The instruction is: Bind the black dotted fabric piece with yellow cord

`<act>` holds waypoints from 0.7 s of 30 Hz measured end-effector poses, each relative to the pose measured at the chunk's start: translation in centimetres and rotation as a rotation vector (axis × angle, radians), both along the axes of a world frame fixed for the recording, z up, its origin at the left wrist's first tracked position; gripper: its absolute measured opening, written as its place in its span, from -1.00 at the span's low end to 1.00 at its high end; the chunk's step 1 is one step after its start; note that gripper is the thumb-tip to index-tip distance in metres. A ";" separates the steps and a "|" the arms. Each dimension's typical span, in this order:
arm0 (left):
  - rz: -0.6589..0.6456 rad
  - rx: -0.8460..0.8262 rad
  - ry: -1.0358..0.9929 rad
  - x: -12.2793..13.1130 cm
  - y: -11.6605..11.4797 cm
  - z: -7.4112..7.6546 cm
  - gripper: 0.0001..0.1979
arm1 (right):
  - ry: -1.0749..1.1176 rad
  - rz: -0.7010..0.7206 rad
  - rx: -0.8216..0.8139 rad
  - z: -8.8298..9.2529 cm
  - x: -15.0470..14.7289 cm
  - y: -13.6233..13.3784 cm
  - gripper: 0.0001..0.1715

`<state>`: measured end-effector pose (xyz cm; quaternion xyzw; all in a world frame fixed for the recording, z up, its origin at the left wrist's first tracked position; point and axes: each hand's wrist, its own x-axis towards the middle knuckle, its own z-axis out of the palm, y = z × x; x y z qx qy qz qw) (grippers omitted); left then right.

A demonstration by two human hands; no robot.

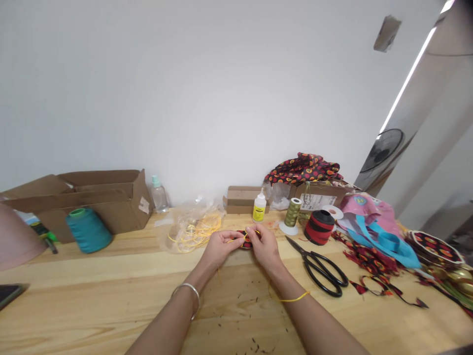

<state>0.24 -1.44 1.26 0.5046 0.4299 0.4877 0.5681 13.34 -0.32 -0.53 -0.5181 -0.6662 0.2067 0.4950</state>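
Observation:
My left hand (219, 246) and my right hand (263, 246) meet over the middle of the wooden table (111, 301). Between their pinched fingers sits a small red-and-black patterned fabric piece (245, 240) with a yellow cord (236, 239) running across it. Both hands are closed on the piece and the cord. A length of the yellow cord (293, 299) trails back over my right forearm. A silver bangle (187, 291) circles my left wrist.
Black scissors (320, 268) lie right of my hands. Behind them stand a glue bottle (259, 206), an olive thread spool (291, 215) and a red-black ribbon roll (319, 227). A bag of yellow cord (194, 230), a teal thread cone (87, 230) and cardboard boxes (99, 197) are left. Fabric scraps (369, 259) lie right.

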 end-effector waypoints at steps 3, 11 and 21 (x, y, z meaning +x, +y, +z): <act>-0.005 -0.001 -0.010 0.0 0.1 -0.1 -0.83 | 0.020 0.004 -0.002 0.1 0.0 0.0 -0.62; -0.055 -0.020 0.011 -0.1 0.1 -0.3 -0.83 | 0.109 0.109 -0.018 0.4 -0.2 -0.2 -0.63; -0.033 0.033 0.081 0.1 0.0 -0.1 -0.87 | 0.031 0.094 0.015 0.0 -0.2 -0.1 -0.63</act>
